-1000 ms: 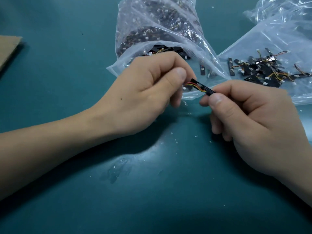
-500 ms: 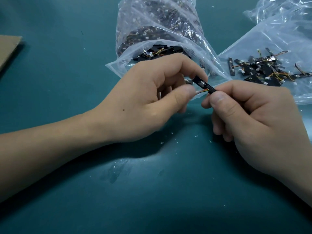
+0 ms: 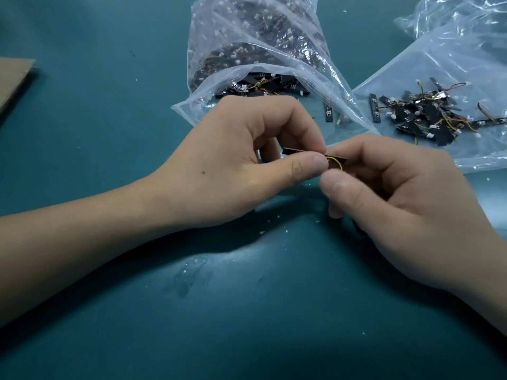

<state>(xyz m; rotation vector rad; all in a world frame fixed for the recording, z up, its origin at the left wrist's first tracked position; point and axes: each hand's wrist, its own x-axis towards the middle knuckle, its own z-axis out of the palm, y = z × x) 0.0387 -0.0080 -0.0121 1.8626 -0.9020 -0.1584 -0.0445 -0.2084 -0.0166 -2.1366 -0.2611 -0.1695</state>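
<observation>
A small black strip board (image 3: 336,162) with a thin yellow wire looped across it is held between both hands above the teal table. My left hand (image 3: 241,160) pinches its left part between thumb and forefinger. My right hand (image 3: 397,196) grips its right end, thumb in front and fingers curled behind. Most of the strip is hidden by the fingers.
A clear plastic bag (image 3: 252,48) full of the same black boards with wires lies open just behind my hands. A second flat bag (image 3: 444,64) at the right carries a loose pile of boards (image 3: 428,113). A cardboard piece (image 3: 13,75) sits at the left edge. White crumbs dot the table (image 3: 247,311).
The strip has turned from a slant to nearly level, and its wire now shows as a yellow loop. My left thumb has shifted up onto the strip beside my right thumb.
</observation>
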